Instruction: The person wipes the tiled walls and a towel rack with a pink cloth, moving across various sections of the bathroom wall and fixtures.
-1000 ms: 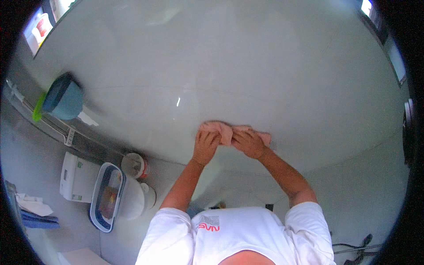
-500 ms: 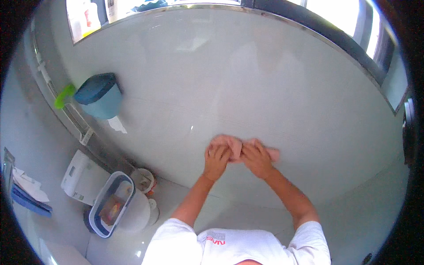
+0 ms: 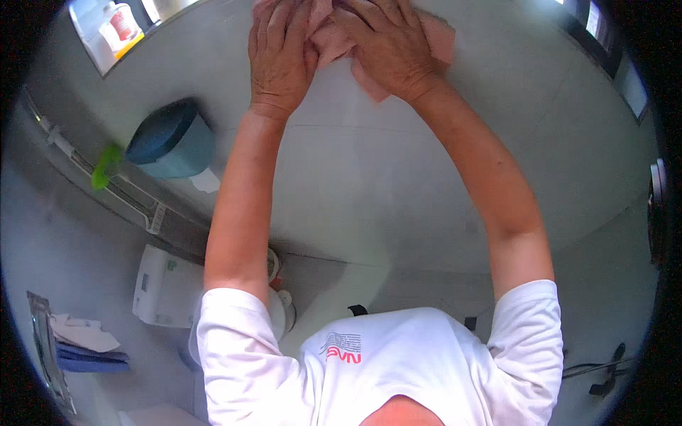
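A pink cloth (image 3: 439,39) lies bunched against the pale wall (image 3: 341,184) at the top of the head view, its upper part cut off by the picture's edge. My left hand (image 3: 280,64) presses on the cloth's left part, fingers pointing up and bent over it. Beside it, my right hand (image 3: 394,57) bears on the right part, with folds of cloth sticking out below and to its right. Both arms reach far up, nearly straight. The fingertips are partly out of the picture.
At left, a blue tissue box (image 3: 170,145) hangs on the wall, near a green object (image 3: 106,167) and a pipe (image 3: 64,145). A bottle (image 3: 122,23) stands in the window recess. Below are a white box (image 3: 165,287) and folded blue cloths (image 3: 92,357).
Both hands have slid the pink cloth from low on the wall up to the top of the view. My arms have stretched out, and the view has shifted.
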The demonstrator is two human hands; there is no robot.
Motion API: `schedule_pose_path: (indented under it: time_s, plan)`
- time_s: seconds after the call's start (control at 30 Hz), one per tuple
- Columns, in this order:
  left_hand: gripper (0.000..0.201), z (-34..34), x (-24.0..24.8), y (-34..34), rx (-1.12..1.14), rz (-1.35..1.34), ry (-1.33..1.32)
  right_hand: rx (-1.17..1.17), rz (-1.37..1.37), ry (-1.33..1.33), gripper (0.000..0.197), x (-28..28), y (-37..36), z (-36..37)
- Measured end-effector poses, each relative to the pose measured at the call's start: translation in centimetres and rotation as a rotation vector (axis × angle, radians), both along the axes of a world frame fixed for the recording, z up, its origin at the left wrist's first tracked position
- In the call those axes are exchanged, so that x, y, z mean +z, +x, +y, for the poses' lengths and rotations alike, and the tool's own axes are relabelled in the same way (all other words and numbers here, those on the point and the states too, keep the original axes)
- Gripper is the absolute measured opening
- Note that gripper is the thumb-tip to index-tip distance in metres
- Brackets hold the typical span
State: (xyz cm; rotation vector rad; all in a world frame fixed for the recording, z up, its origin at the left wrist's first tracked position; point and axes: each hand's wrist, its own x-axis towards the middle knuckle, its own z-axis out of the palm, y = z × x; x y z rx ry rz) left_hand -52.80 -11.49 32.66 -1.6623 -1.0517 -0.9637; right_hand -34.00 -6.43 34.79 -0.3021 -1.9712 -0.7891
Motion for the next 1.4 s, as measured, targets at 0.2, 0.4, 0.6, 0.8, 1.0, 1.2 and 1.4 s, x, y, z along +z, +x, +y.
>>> schedule_pose_path:
  time_s: [0.2,0.4,0.6,0.8,1.0,1.2,1.4]
  plan:
    - [0.059,1.7,-5.6,-1.4,0.004,-0.116,0.089,-0.05,0.016,0.086,0.044,-5.3,-1.8,1.2]
    - [0.055,0.2,-11.4,-2.7,0.019,-0.144,-0.044,-0.11,-0.027,-0.009,0.038,-12.2,-2.9,0.9]
    - [0.049,-0.4,-19.0,-4.7,0.011,-0.075,-0.159,-0.068,-0.052,-0.043,0.025,-17.8,-3.5,-0.4]
    - [0.053,-0.6,-23.0,-5.2,0.001,-0.223,-0.169,-0.035,-0.089,-0.06,0.026,-21.1,-4.7,0.4]
    - [0.053,-1.1,-28.4,-5.4,0.047,-0.276,-0.334,-0.063,-0.28,-0.139,0.03,-25.3,-4.3,0.9]
    - [0.042,-3.5,-35.1,-4.9,0.071,-0.322,-0.462,-0.061,-0.422,-0.163,0.038,-31.8,-3.5,-0.2]
    - [0.039,-4.6,-40.1,-2.9,0.072,-0.401,-0.508,0.07,-0.559,-0.306,0.038,-37.3,-1.8,-0.2]
